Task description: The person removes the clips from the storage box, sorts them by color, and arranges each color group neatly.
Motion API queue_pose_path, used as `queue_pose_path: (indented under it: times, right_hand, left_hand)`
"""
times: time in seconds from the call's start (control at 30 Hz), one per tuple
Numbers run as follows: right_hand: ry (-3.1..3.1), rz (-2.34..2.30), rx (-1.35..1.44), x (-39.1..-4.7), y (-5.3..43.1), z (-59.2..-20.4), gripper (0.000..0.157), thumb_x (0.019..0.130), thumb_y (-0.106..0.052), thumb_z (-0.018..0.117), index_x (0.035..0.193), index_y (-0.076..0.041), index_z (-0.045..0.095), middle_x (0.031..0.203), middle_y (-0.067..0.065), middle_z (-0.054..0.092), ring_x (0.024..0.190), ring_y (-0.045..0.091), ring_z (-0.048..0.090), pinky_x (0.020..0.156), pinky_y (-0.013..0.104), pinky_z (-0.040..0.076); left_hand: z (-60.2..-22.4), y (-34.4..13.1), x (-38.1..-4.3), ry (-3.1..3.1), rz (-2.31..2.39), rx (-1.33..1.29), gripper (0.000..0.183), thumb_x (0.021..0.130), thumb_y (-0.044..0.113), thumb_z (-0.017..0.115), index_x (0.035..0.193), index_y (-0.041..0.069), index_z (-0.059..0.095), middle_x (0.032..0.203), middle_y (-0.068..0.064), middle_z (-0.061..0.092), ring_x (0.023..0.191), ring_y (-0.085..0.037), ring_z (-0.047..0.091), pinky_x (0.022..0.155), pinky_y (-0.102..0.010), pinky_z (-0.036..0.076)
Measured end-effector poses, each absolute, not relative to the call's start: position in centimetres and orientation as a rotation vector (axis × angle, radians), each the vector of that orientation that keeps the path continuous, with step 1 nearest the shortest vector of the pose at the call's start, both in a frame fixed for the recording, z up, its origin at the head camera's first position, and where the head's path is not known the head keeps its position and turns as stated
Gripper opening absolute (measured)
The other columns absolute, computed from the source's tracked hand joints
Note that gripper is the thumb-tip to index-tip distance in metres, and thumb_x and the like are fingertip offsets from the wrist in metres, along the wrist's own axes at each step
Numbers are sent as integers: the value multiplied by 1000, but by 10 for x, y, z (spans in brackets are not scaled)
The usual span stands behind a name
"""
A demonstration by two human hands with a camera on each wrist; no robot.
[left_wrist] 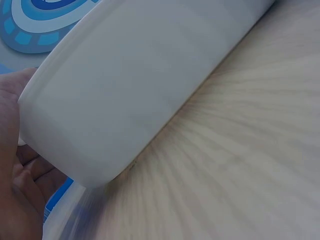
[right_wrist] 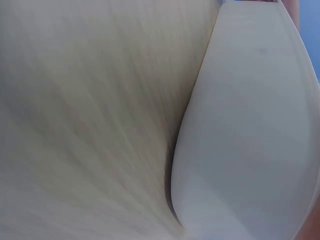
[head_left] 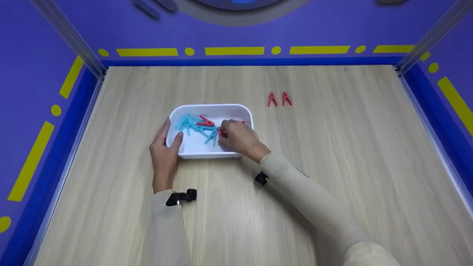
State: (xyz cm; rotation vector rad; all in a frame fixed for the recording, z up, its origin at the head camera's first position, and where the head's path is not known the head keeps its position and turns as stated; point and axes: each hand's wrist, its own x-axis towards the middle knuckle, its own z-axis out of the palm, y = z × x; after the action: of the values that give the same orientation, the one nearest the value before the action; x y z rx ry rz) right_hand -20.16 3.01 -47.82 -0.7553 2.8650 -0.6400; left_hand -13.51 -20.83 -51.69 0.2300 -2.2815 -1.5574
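Observation:
A white plastic tub (head_left: 207,155) sits on the table, its outer wall filling much of both wrist views. My left hand (head_left: 163,153) grips the tub's left end, thumb inside the rim and fingers along the outside. Down inside the tub, my right hand (head_left: 241,137) pinches a red clothespin (head_left: 221,132), which its fingers partly cover. Several light-blue clothespins (head_left: 187,123) lie in the left and middle of the tub, with another red clothespin (head_left: 206,122) among them. A bit of red shows behind the right hand, mostly hidden.
Two red clothespins, a left one (head_left: 272,99) and a right one (head_left: 286,99), lie on the wooden table (head_left: 332,155) beyond the tub's right end. Blue panels (head_left: 236,37) with yellow marks wall in the back and both sides.

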Motion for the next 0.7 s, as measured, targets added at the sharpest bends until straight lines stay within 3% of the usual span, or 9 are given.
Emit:
queue_pose_path:
  times: [0.33, 0.7]
  right_hand:
    - [2867, -700, -826, -202, 32, -478, 25, 101, -20, 74, 118, -2, 75, 100, 10, 69, 84, 22, 61, 73, 35, 55]
    - [2854, -920, -872, -199, 39, -479, 30, 96, -16, 78, 124, -5, 75, 117, 9, 69, 106, 23, 64, 96, 41, 53]
  left_hand:
    - [-515, -208, -136, -2308, -1552, 244, 63, 102, 20, 74, 158, 6, 48, 163, -9, 47, 153, -23, 40, 123, -33, 35]
    - [-515, -207, -135, -2324, -1540, 274, 63, 103, 22, 73, 159, 8, 49, 163, -7, 47, 153, -21, 39, 123, -33, 35]
